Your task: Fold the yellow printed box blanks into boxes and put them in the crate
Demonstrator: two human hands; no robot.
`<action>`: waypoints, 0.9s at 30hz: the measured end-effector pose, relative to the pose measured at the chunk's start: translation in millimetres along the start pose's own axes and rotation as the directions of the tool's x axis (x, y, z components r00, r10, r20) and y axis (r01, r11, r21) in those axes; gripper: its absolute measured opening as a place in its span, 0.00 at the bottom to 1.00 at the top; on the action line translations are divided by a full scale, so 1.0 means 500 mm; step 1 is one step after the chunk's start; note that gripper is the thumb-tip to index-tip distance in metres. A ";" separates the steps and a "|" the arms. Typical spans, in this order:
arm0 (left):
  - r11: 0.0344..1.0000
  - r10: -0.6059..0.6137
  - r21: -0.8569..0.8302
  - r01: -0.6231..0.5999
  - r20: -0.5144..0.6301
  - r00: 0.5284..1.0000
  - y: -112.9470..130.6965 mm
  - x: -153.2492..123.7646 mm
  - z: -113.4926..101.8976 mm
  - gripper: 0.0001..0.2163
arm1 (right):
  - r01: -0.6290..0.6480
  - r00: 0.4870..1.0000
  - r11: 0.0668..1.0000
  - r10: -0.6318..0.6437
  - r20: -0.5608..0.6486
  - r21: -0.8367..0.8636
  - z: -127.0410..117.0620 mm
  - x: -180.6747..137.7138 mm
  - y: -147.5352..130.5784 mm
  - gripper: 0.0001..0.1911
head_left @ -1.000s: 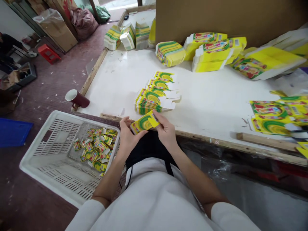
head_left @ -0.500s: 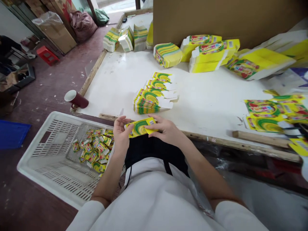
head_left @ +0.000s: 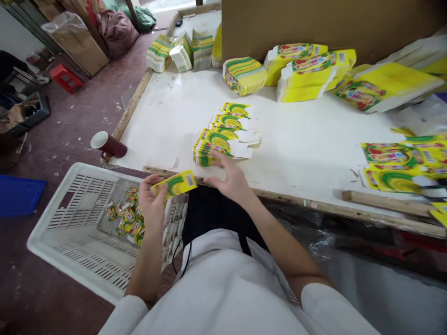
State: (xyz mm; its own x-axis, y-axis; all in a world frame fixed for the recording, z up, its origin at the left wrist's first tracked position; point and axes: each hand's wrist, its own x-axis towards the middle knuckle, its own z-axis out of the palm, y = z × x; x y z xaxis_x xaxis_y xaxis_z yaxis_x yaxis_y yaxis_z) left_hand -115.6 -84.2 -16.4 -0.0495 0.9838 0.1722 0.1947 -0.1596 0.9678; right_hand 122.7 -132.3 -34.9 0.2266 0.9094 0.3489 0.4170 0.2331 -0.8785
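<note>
Between the thumb and fingers of my left hand (head_left: 152, 197) is a small yellow and green carton (head_left: 177, 184), its barcode end pointing right. That hand is over the near right part of a white plastic crate (head_left: 56, 195), where many small cartons (head_left: 130, 215) lie in a loose heap. My right hand (head_left: 230, 179) holds nothing, its fingers apart. Its fingertips reach the near end of a fanned stack of flat cartons (head_left: 220, 139) on the white table (head_left: 296, 139); whether they touch is unclear.
A dark red mug (head_left: 113, 145) lies tipped on the table's left corner. Bundles of flat cartons (head_left: 307, 77) line the back against a brown cardboard panel (head_left: 314, 23). More flat cartons (head_left: 391, 160) and a wooden strip (head_left: 380, 201) are at the right. A red stool (head_left: 67, 78) stands on the floor.
My right hand has let go of the carton and moved up to the fanned stack. My left hand has carried the carton left, over the crate.
</note>
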 end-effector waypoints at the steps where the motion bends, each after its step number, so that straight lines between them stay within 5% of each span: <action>1: 0.994 0.061 0.094 -0.053 -0.092 0.994 -0.006 0.013 -0.042 0.18 | -0.028 0.997 0.997 0.022 -0.080 -0.073 -0.009 0.018 0.012 0.31; 3: 0.953 0.099 0.300 -0.040 -0.183 0.978 -0.022 0.037 -0.126 0.20 | -0.133 0.979 0.955 0.085 -0.185 -0.267 -0.028 0.052 0.041 0.26; 5: 0.825 0.105 0.564 0.044 -0.230 0.967 -0.040 0.049 -0.190 0.24 | -0.223 0.973 0.892 0.176 -0.152 -0.393 -0.041 0.076 0.066 0.24; 8: 0.775 0.134 0.627 0.077 -0.282 0.950 -0.062 0.041 -0.205 0.28 | -0.203 0.979 0.868 0.168 -0.117 -0.453 -0.043 0.083 0.073 0.22; 10: 0.912 0.056 0.410 0.027 -0.190 0.980 -0.068 0.022 -0.158 0.29 | -0.146 0.983 0.908 0.091 -0.157 -0.392 -0.032 0.067 0.053 0.23; 12: 0.992 -0.015 0.124 0.010 0.044 0.999 -0.063 0.001 -0.082 0.31 | -0.096 0.986 0.971 0.063 -0.156 -0.220 -0.013 0.040 0.020 0.26; 14: 0.995 0.022 -0.099 0.004 0.258 0.966 -0.045 -0.019 0.001 0.38 | -0.077 0.996 0.997 0.078 -0.045 0.029 0.011 0.007 -0.017 0.26; 16: 0.962 0.076 -0.271 0.017 0.331 0.940 -0.015 -0.036 0.074 0.39 | -0.108 0.990 0.969 0.084 0.117 0.221 0.036 -0.027 -0.050 0.25; 21: 0.814 -0.011 -0.568 0.121 0.193 0.981 0.062 -0.039 0.163 0.26 | -0.186 0.966 0.825 0.055 0.252 0.534 0.067 -0.081 -0.099 0.25; 27: 0.824 -0.097 -0.538 0.176 0.172 0.980 0.060 -0.031 0.166 0.33 | -0.229 0.969 0.855 0.156 0.191 0.465 0.061 -0.069 -0.095 0.21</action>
State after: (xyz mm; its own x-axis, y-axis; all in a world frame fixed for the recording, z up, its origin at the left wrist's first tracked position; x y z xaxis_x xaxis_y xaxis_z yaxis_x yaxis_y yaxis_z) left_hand -27.6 -97.4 -5.3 0.1009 0.9939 0.0435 -0.3752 -0.0025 0.9269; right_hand 68.2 -164.2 -15.4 0.1169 0.9834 0.1388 -0.1047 0.1512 -0.9829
